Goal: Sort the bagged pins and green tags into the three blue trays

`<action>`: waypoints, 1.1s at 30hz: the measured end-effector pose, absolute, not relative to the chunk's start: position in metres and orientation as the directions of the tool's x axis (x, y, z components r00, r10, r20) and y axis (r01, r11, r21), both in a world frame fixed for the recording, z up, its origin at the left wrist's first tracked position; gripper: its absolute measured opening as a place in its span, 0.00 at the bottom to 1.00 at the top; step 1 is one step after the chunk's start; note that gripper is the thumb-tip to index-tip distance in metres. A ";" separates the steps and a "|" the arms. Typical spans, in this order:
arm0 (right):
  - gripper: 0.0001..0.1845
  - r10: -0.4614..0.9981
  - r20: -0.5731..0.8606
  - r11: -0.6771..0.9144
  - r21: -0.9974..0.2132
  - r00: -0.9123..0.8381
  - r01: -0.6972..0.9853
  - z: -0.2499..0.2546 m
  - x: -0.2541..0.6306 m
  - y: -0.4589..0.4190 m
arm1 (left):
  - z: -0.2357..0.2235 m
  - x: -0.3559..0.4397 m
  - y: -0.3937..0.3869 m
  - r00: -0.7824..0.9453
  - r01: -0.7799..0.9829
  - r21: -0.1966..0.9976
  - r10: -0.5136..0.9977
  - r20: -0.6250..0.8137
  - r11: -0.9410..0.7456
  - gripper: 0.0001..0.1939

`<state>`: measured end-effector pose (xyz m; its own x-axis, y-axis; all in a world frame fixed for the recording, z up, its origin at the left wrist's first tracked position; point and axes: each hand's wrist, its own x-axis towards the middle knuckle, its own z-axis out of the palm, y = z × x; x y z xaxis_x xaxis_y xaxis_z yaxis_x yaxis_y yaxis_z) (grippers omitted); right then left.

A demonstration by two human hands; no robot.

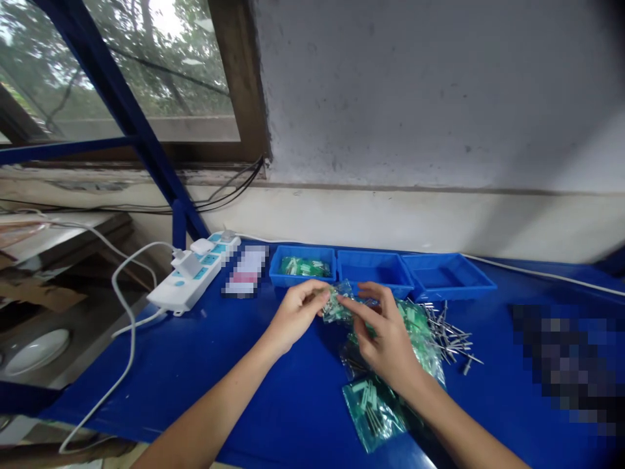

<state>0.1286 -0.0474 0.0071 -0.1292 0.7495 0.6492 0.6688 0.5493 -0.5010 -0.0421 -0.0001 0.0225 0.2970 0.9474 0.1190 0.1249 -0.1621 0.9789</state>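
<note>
My left hand (303, 311) pinches a small clear plastic bag (336, 306) of pale green and white small parts between thumb and fingers. From the other side, my right hand (383, 332) reaches over with its fingers apart, and one fingertip meets or nearly meets the bag. Beneath the right hand lie more filled plastic bags, partly hidden by it. One nearer bag (374, 410) shows white plugs and thin metal pieces. Just right of the pile, loose metal rivets (452, 339) are scattered on the blue table (234, 384).
Three blue trays stand along the wall: the left tray (303, 281) holds green and white parts, beside a middle tray (375, 284) and a right tray (449, 293). A white power strip (195, 277) with cables and a blurred flat object (247, 270) lie left. A dark blurred patch covers the right.
</note>
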 end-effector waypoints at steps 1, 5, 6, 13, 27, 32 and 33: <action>0.22 0.755 0.643 0.544 -0.503 -0.129 0.671 0.008 0.129 -0.047 | 0.026 -0.046 0.003 0.244 0.206 0.940 0.945 0.219 -0.272 0.12; 0.16 0.783 0.620 0.476 -0.553 -0.044 0.684 0.017 0.136 -0.044 | 0.043 -0.065 0.024 0.008 0.547 0.616 0.740 0.673 -0.566 0.09; 0.14 0.791 0.612 0.453 -0.568 -0.015 0.688 0.019 0.139 -0.043 | 0.045 -0.068 0.029 0.005 0.620 0.531 0.680 0.733 -0.577 0.09; 0.09 0.828 0.558 0.365 -0.605 0.051 0.707 0.019 0.153 -0.031 | 0.013 -0.034 0.006 0.564 0.617 0.334 0.697 0.443 -0.712 0.17; 0.12 0.902 0.430 0.338 -0.646 -0.040 0.684 0.021 0.142 -0.039 | 0.013 -0.041 0.008 0.395 0.567 0.644 0.855 0.334 -0.514 0.06; 0.20 0.983 0.157 0.116 -0.930 0.091 0.349 0.020 0.136 -0.041 | 0.016 -0.037 0.003 0.267 0.218 0.920 0.927 0.264 -0.325 0.07; 0.21 0.990 0.106 0.081 -0.969 0.098 0.234 0.020 0.135 -0.041 | 0.017 -0.035 0.001 0.277 0.160 0.931 0.920 0.278 -0.329 0.07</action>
<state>0.1349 -0.0409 0.0203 0.0975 0.9895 0.1063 0.2342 0.0810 -0.9688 -0.0353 0.0009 0.0169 0.2768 0.9199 0.2779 0.1600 -0.3293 0.9306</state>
